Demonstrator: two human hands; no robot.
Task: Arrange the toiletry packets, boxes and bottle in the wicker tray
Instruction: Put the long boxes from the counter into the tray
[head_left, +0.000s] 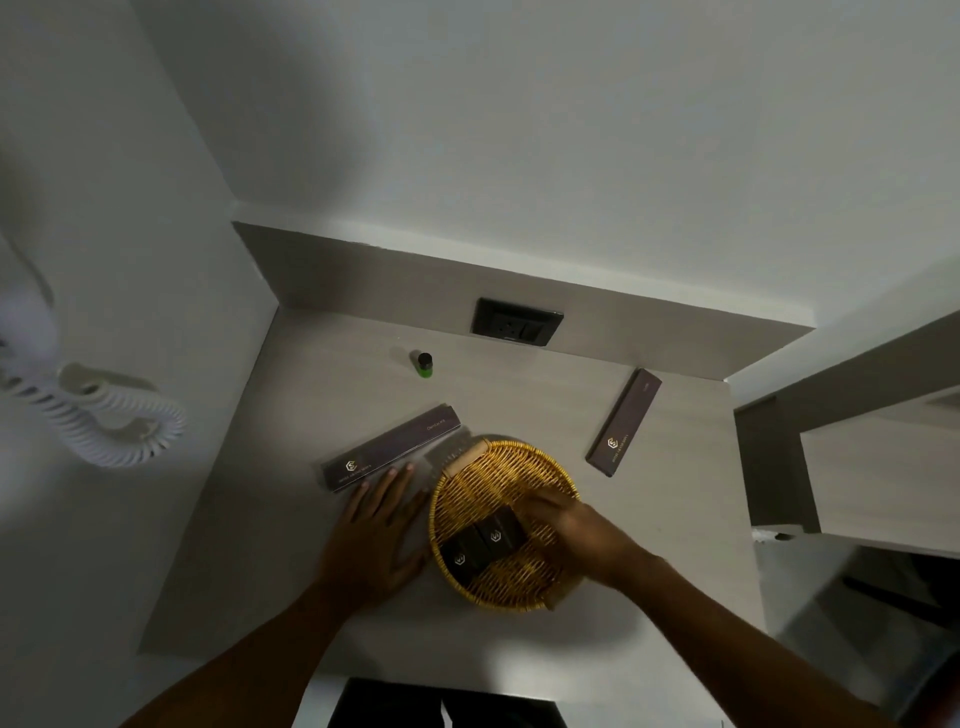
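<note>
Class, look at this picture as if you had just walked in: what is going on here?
A person is filling a round wicker tray on a counter. The right hand is placing two small dark boxes inside it, while the left hand lies flat beside the tray. Still outside are a long dark box near the left fingers, another long box to the right, and a small green bottle near the back.

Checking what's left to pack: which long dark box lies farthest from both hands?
The long box on the right, alone beyond the wicker tray; the other long box lies at the left hand fingertips.
</note>
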